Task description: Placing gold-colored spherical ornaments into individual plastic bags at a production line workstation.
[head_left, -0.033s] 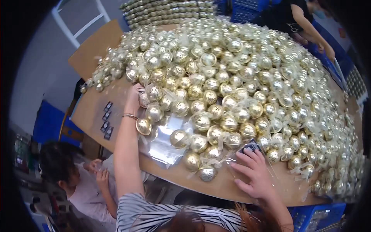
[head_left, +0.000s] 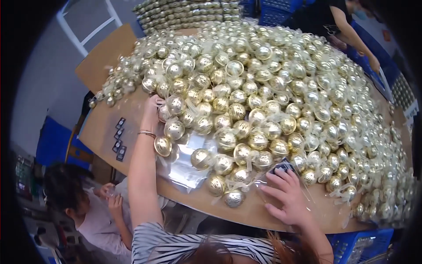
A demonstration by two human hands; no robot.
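Observation:
A huge heap of shiny gold ball ornaments with pale ribbons covers most of the brown table. At the heap's left edge, my left hand is closed beside several ornaments; whatever its fingers hold is hidden. My right hand lies near the table's front edge, fingers spread. Its fingertips touch a small dark card at a clear plastic bag. Between my hands, another clear plastic bag lies flat, partly under the ornaments. One silvery-gold ball sits nearest to me.
Several small dark cards lie in a column on the table's left part. A person sits at the lower left, hands raised together. Another person's arm reaches in at the far right. Stacked ornaments stand behind; a blue crate is below right.
The view has shifted very slightly. Both my hands stay in the same places.

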